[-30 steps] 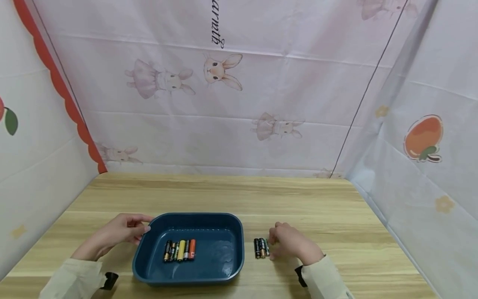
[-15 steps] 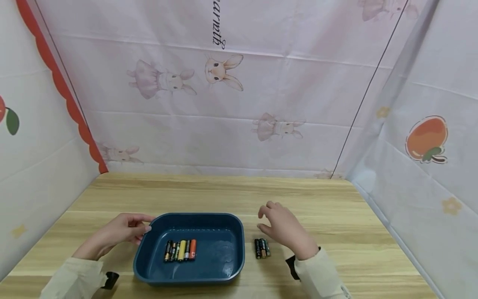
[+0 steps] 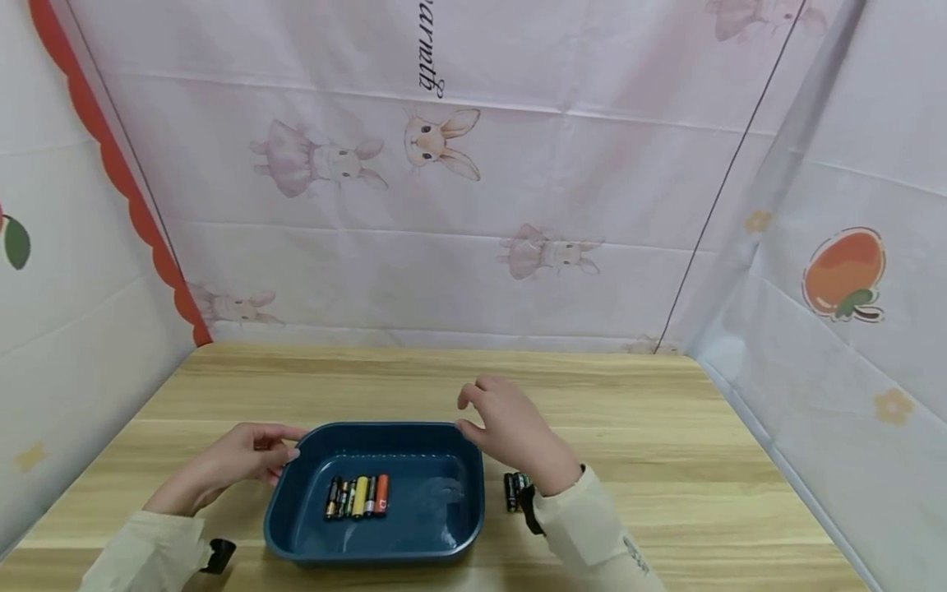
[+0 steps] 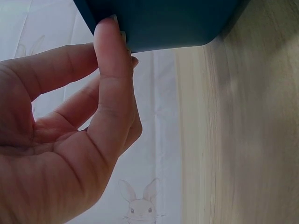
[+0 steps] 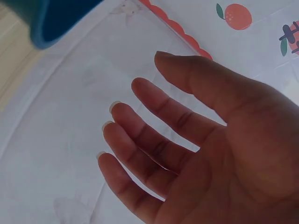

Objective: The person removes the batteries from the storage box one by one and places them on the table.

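A dark blue rectangular tray [image 3: 459, 549] sits on the table's near part. Inside it several batteries [image 3: 359, 496] lie side by side in a row, among them a yellow one and an orange-red one. My left hand [image 3: 240, 456] holds the tray's left rim near the back corner. In the left wrist view, its fingertips meet the tray wall [image 4: 168, 23]. Over the tray's back right corner hovers my right hand [image 3: 510, 427], fingers loosely bent and palm bare [image 5: 224, 154]. More batteries [image 3: 512, 492] lie on the table to the tray's right, partly hidden by the right wrist.
A light wooden table [image 3: 629, 395] carries everything. Fabric walls with rabbit and fruit prints stand behind it and at both sides. A black strap [image 3: 529, 508] shows at the right cuff, and another black piece [image 3: 218, 556] at the left cuff.
My right hand has risen from the batteries on the table and moved left to the tray's back right corner. Those batteries stay in place. The left hand has not moved.
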Available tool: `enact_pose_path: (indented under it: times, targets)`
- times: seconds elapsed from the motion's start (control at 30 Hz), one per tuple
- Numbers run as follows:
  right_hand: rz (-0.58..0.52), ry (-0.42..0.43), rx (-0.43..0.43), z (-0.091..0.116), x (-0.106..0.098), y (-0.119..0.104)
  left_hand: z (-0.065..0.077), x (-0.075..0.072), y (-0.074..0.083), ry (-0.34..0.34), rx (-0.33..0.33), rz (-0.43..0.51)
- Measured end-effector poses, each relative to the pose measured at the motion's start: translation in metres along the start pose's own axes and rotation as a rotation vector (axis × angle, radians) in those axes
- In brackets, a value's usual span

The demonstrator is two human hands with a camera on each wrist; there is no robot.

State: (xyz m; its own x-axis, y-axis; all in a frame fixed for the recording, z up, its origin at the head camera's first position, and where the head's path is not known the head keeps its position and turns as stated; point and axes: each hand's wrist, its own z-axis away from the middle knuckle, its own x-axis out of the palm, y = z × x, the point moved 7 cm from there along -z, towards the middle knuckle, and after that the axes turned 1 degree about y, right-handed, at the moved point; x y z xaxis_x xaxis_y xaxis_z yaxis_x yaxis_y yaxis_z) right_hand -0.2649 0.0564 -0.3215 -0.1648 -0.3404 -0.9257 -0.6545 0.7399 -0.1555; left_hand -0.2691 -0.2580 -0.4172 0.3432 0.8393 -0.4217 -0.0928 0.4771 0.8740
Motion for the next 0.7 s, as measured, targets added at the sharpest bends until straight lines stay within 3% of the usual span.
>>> enact_pose_path:
  times: [0.47, 0.7]
  targets:
    - [-0.019, -0.204, 0.005, -0.044, 0.027, -0.046, 0.000, 0.000, -0.001, -0.020, 0.015, 0.025]
    - [-0.034, -0.310, -0.001, -0.053, 0.049, -0.063, -0.002, -0.001, -0.002, -0.023, 0.019, 0.027]
